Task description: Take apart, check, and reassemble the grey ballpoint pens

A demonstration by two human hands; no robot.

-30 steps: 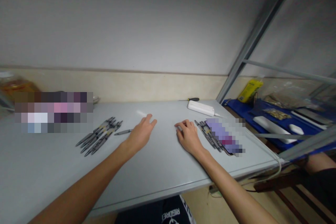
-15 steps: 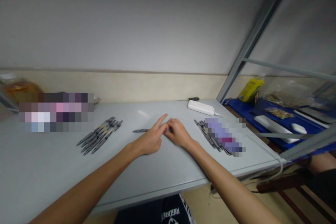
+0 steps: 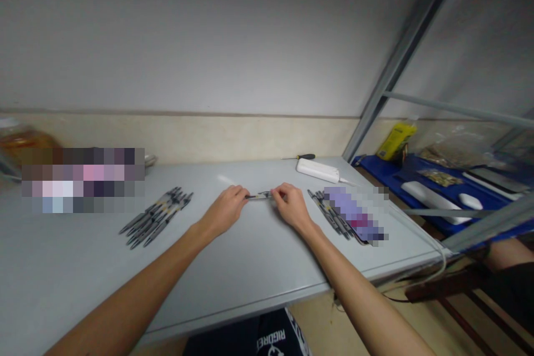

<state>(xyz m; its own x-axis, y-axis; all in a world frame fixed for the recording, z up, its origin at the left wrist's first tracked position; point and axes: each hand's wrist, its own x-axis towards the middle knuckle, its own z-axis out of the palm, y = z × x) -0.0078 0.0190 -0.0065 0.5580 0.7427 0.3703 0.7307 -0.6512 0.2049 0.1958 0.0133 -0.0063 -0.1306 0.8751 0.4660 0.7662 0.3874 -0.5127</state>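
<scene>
Between my two hands a grey and black pen (image 3: 259, 196) lies roughly level, just over the desk or on it; I cannot tell which. My left hand (image 3: 228, 207) is closed on its left end, and my right hand (image 3: 288, 203) pinches the right end, by the clip. Left of my hands, several similar pens (image 3: 156, 217) lie side by side, slanting up to the right. To the right, a second group of pens (image 3: 331, 216) slants the other way, against a phone-like purple object (image 3: 352, 214) blurred by pixels.
A white power strip-like block (image 3: 317, 170) and a screwdriver (image 3: 306, 157) lie at the back of the grey desk (image 3: 208, 283). Pixelated items (image 3: 83, 178) stand far left. A metal post (image 3: 375, 89) rises at right, beside a blue surface (image 3: 375, 169) holding bags. Another person's arm (image 3: 511, 256) shows lower right.
My left hand has turned from a pointing pose and closed on the pen's left end. The pen now spans between my hands, and my right hand has shifted slightly right.
</scene>
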